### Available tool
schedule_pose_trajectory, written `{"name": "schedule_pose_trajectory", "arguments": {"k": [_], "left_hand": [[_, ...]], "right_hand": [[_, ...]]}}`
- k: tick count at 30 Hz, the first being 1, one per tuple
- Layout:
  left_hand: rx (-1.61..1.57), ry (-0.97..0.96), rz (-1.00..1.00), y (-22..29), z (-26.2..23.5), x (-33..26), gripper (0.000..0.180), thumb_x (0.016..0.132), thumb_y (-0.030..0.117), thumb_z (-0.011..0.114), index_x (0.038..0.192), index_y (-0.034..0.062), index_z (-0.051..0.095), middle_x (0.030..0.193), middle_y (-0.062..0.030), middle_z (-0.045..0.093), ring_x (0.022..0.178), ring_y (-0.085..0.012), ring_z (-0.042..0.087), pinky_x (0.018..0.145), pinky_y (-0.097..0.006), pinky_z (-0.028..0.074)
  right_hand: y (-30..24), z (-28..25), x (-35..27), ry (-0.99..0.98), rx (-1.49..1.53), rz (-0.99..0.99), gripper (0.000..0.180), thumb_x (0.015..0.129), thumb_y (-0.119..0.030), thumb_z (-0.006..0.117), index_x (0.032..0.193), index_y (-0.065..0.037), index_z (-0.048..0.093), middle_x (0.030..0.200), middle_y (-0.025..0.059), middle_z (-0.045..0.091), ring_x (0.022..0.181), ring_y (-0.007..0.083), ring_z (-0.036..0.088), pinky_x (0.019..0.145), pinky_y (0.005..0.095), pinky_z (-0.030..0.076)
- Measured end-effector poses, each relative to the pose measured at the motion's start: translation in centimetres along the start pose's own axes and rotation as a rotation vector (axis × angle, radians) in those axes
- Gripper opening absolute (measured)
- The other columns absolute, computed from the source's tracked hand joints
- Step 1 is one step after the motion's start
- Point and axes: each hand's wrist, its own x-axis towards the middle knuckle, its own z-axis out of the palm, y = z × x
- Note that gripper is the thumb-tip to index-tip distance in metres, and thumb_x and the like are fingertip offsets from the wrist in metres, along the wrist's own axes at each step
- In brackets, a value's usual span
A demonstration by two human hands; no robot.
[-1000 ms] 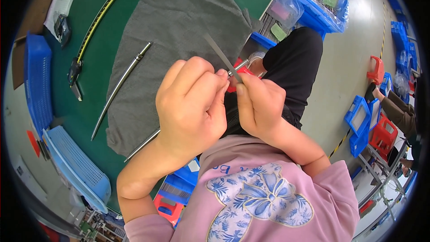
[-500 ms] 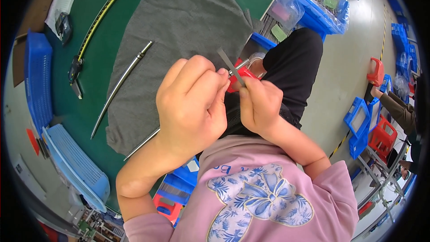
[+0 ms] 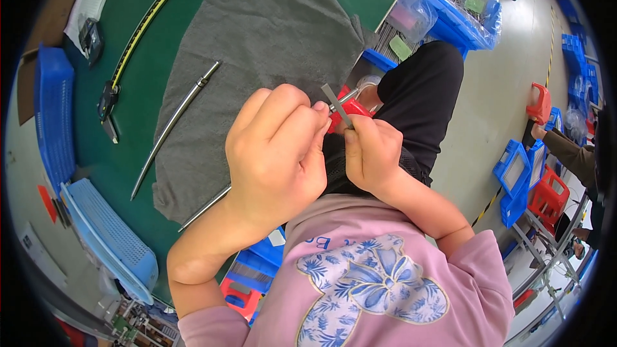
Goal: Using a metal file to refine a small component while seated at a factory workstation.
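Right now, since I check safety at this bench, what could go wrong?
The flat grey metal strip in the grip of the right hand crosses a slender silver metal rod close beside the left hand; a slip might scrape that hand. The rod might also twist in its grip.

From the head, we look down through the left fisheye of a pair, close above the left grip and right grip, desk at left, floor at right.
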Motion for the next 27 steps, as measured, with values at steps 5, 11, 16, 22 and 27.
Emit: {"name": "schedule_pose_trajectory", "arguments": {"k": [5, 11, 16, 22, 27], "left_hand": [[0.023, 0.001, 0.008, 0.0, -0.1, 0.0, 0.016, 0.068, -0.007, 0.069, 0.072, 0.0023, 0.056, 0.071, -0.0075, 0.051, 0.060, -0.0248, 0.048, 0.051, -0.035, 0.039], [0.016, -0.015, 0.005, 0.1, 0.0, 0.0, 0.016, 0.068, -0.007, 0.069, 0.072, 0.0022, 0.056, 0.072, -0.0077, 0.051, 0.060, -0.0250, 0.048, 0.051, -0.035, 0.039], [-0.006, 0.003, 0.008, 0.0, 0.1, 0.0, 0.016, 0.068, -0.007, 0.068, 0.072, 0.0018, 0.055, 0.072, -0.0079, 0.050, 0.060, -0.0255, 0.048, 0.051, -0.036, 0.039], [0.017, -0.003, 0.023, 0.0, 0.0, -0.1, 0.017, 0.069, -0.007, 0.068, 0.072, 0.0015, 0.054, 0.072, -0.0083, 0.050, 0.061, -0.0264, 0.048, 0.052, -0.036, 0.039], [0.002, -0.004, 0.010, 0.0, 0.2, -0.2, 0.017, 0.068, -0.007, 0.068, 0.072, 0.0014, 0.054, 0.072, -0.0084, 0.050, 0.061, -0.0266, 0.048, 0.052, -0.037, 0.039]], "right_hand": [[-0.5, 0.0, 1.6, -0.033, -0.021, -0.047, 0.013, 0.076, -0.005, 0.066, 0.088, -0.004, 0.061, 0.057, 0.0066, 0.057, 0.045, 0.0257, 0.054, 0.046, 0.0334, 0.041], [-1.0, -0.3, 1.6, -0.035, -0.064, 0.006, 0.014, 0.077, -0.007, 0.067, 0.089, -0.005, 0.059, 0.053, 0.0062, 0.053, 0.042, 0.0252, 0.052, 0.044, 0.0349, 0.039], [-1.0, -2.0, -0.1, -0.119, -0.108, 0.043, 0.011, 0.080, -0.008, 0.065, 0.090, -0.007, 0.060, 0.050, 0.0053, 0.049, 0.040, 0.0246, 0.050, 0.041, 0.0358, 0.038], [-4.2, -3.2, 3.8, -0.230, -0.308, 0.064, 0.010, 0.082, -0.012, 0.063, 0.090, -0.009, 0.058, 0.049, 0.0052, 0.050, 0.040, 0.0249, 0.053, 0.038, 0.0351, 0.037], [-4.3, -4.3, 1.9, -0.247, -0.272, 0.155, 0.009, 0.081, -0.011, 0.062, 0.088, -0.009, 0.057, 0.050, 0.0059, 0.051, 0.040, 0.0253, 0.053, 0.038, 0.0357, 0.038]]}}
